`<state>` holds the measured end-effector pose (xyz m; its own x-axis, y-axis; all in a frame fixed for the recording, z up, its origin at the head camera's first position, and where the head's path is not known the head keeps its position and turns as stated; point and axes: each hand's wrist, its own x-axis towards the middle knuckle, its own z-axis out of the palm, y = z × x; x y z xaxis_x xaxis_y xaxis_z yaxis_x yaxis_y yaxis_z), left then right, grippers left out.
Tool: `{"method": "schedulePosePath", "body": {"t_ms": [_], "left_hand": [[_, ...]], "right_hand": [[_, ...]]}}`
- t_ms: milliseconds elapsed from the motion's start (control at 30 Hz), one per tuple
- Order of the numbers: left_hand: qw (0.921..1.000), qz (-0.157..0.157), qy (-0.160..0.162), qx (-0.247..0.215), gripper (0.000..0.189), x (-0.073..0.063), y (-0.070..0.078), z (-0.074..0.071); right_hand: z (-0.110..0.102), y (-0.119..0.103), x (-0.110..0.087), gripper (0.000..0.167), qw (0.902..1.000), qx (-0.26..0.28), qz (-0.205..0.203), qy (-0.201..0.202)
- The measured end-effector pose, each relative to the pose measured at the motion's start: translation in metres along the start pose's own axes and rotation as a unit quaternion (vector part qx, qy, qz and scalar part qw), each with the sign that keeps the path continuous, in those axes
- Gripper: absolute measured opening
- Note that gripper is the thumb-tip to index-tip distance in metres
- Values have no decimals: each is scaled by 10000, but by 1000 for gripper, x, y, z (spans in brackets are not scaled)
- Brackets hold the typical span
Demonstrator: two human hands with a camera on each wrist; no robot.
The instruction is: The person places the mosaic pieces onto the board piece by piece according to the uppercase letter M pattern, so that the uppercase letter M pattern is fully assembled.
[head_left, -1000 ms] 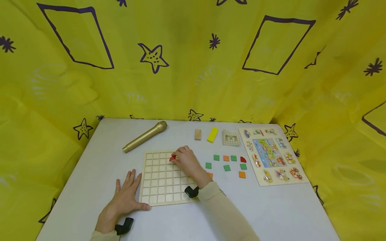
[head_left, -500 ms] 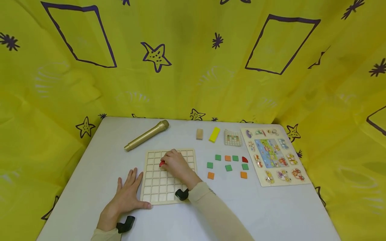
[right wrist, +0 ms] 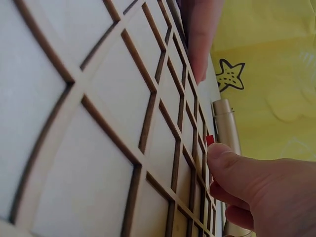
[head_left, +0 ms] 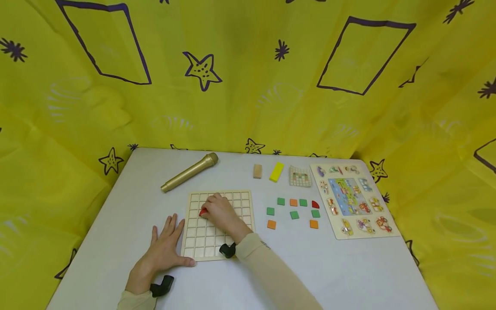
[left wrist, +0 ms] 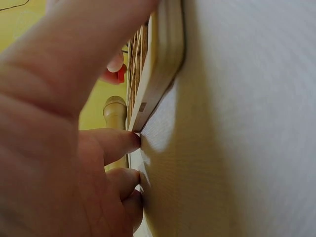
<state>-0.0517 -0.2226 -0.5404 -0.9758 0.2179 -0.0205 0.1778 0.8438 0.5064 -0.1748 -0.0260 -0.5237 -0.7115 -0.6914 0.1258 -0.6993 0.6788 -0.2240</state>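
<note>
A wooden grid board (head_left: 238,200) (right wrist: 98,123) (left wrist: 158,64) lies on the white table (head_left: 348,267). My right hand (head_left: 218,212) is over the board's left part and pinches a small red piece (head_left: 203,212) (right wrist: 210,140) (left wrist: 120,75) at its fingertips. My left hand (head_left: 164,247) lies flat on the table beside the board's left edge, fingers straight, the thumb touching the board's near left corner. In the left wrist view its fingers (left wrist: 116,143) press the table next to the board's rim.
A gold microphone (head_left: 189,172) lies behind the board. Right of the board are several green and orange square tiles (head_left: 294,215) and a red quarter-round piece (head_left: 315,204). Further back stand a wooden block (head_left: 257,171), a yellow block (head_left: 277,172), a small pattern card (head_left: 300,176) and a picture puzzle board (head_left: 350,200).
My right hand has carried the red piece leftward across the board, from its upper middle toward its left columns. The left hand has stayed flat in place.
</note>
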Motion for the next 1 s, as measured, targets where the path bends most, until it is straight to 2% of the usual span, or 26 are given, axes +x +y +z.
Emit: {"method": "schedulePosePath", "body": {"t_ms": [333,1000], "left_hand": [[9998,-84,-164,107,133,2,4,-5],[9997,-126,-173,146,134,1,3,-5]], "right_hand": [[5,-4,2,25,9998,-182,80,-32],[7,-4,0,27,9997,-221,57,59]]}}
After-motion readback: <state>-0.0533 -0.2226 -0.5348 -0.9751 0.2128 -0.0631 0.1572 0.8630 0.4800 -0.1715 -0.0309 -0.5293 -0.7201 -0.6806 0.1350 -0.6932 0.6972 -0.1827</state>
